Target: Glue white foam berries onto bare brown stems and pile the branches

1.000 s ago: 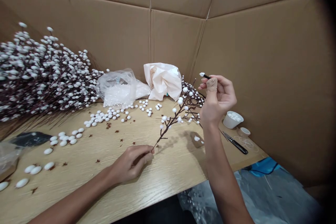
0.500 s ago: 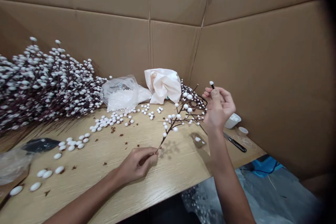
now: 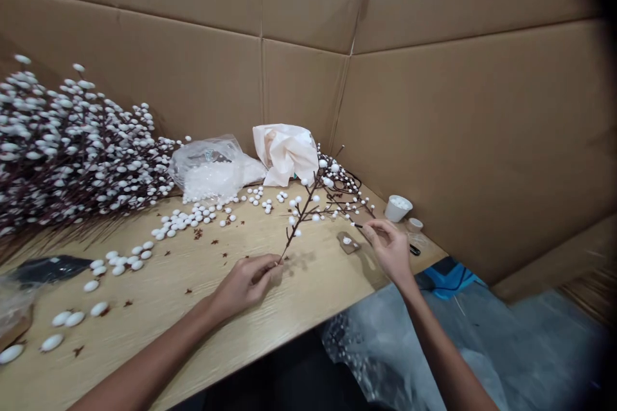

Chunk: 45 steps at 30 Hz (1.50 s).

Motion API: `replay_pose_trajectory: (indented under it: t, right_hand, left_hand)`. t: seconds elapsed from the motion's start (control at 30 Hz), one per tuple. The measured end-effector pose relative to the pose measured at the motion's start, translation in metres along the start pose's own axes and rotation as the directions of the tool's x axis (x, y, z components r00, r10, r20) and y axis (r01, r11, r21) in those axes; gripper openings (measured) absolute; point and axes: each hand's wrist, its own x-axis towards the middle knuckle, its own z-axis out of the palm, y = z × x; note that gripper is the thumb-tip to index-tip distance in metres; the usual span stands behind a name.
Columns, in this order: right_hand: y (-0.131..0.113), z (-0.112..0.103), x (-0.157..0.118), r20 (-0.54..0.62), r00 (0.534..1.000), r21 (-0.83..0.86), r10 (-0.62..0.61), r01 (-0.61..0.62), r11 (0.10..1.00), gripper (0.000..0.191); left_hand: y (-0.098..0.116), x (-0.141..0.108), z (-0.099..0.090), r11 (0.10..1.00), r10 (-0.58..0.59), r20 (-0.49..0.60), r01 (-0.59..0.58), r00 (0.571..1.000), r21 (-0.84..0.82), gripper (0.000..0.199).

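My left hand is closed at the table's front, pinching the lower end of a brown artificial berry branch. The branch leans up and away, with white berries on its twigs. To the right, my right hand is closed around a thin dark stick with a white tip. That tip points left, above and close to a small brown piece with a white blob on the table. Whether the stick is a brush cannot be made out.
Loose white berries and brown star-shaped bits lie across the table. A large bundle of berry branches is at left, plastic bags behind. A white cup and tape roll stand right. Cardboard walls surround the table.
My right hand has come down from its raised position, bringing the stick's white tip low over the table. My left hand still pinches the branch. The view has turned slightly right.
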Motion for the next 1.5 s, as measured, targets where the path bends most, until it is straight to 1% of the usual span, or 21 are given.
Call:
replay_pose_trajectory:
  t: [0.1,0.2,0.33,0.47,0.63,0.8,0.93,1.0,1.07,1.13,1.2,1.27,1.33,1.4,1.5]
  right_hand:
    - [0.009,-0.007,-0.014,-0.06,0.996,-0.154,-0.059,0.049,0.987,0.016]
    - [0.017,-0.009,-0.024,-0.066,0.997,-0.205,-0.04,0.025,0.978,0.017]
    - [0.026,-0.006,-0.031,-0.046,0.999,-0.239,0.01,-0.021,0.971,0.018]
    - [0.032,-0.004,-0.033,-0.045,0.999,-0.272,0.017,-0.029,0.962,0.017]
    - [0.037,-0.002,-0.033,-0.039,0.999,-0.256,0.03,-0.039,0.966,0.019]
    - [0.042,-0.001,-0.034,-0.03,0.999,-0.26,0.041,-0.047,0.964,0.019]
    - [0.042,-0.003,-0.035,-0.019,0.998,-0.267,0.052,-0.055,0.962,0.02]
    - [0.035,-0.005,-0.036,-0.006,0.999,-0.271,0.045,-0.045,0.961,0.021]
    - [0.021,-0.005,-0.037,-0.011,1.0,-0.285,0.017,-0.02,0.958,0.024]
    - [0.002,-0.002,-0.037,-0.016,0.999,-0.284,-0.027,0.022,0.959,0.028]
    - [-0.02,0.007,-0.037,0.012,0.998,-0.232,-0.065,0.066,0.971,0.031]
    - [-0.042,0.022,-0.036,0.092,0.993,-0.111,-0.075,0.085,0.99,0.032]
    - [-0.062,0.043,-0.033,0.214,0.974,0.049,-0.069,0.06,0.997,0.031]
    - [-0.08,0.066,-0.029,0.344,0.936,0.203,-0.072,0.001,0.979,0.03]
    - [-0.101,0.102,-0.021,0.489,0.87,0.365,-0.056,-0.146,0.919,0.029]
  left_hand:
    - [-0.002,0.001,0.001,1.0,0.009,-0.011,-0.009,1.0,0.005,0.026]
    - [-0.004,0.002,0.001,1.0,0.024,-0.004,-0.024,1.0,0.018,0.026]
    - [-0.003,0.003,0.0,1.0,0.017,0.009,-0.017,1.0,0.023,0.026]
    - [-0.004,0.003,0.0,0.999,0.03,0.009,-0.03,1.0,0.03,0.027]
    - [-0.005,0.002,0.002,1.0,0.017,0.015,-0.017,1.0,0.006,0.027]
    - [0.0,0.002,0.0,0.998,-0.021,-0.001,0.021,1.0,-0.067,0.022]
    - [0.007,0.004,-0.001,0.98,-0.103,-0.052,0.092,0.993,-0.179,0.018]
    - [0.009,0.005,0.001,0.964,-0.156,-0.091,0.132,0.984,-0.231,0.019]
    - [0.01,0.005,0.003,0.943,-0.215,-0.127,0.173,0.968,-0.283,0.02]
    - [0.009,0.005,0.004,0.916,-0.276,-0.153,0.212,0.949,-0.34,0.02]
    - [0.009,0.004,0.005,0.886,-0.325,-0.167,0.238,0.931,-0.397,0.02]
    - [0.01,0.004,0.005,0.858,-0.362,-0.182,0.251,0.914,-0.448,0.021]
    - [0.013,0.003,0.004,0.823,-0.406,-0.189,0.268,0.894,-0.501,0.021]
    - [0.014,0.003,0.002,0.788,-0.441,-0.191,0.276,0.877,-0.55,0.022]
    - [0.014,0.004,0.001,0.78,-0.427,-0.224,0.232,0.876,-0.581,0.019]
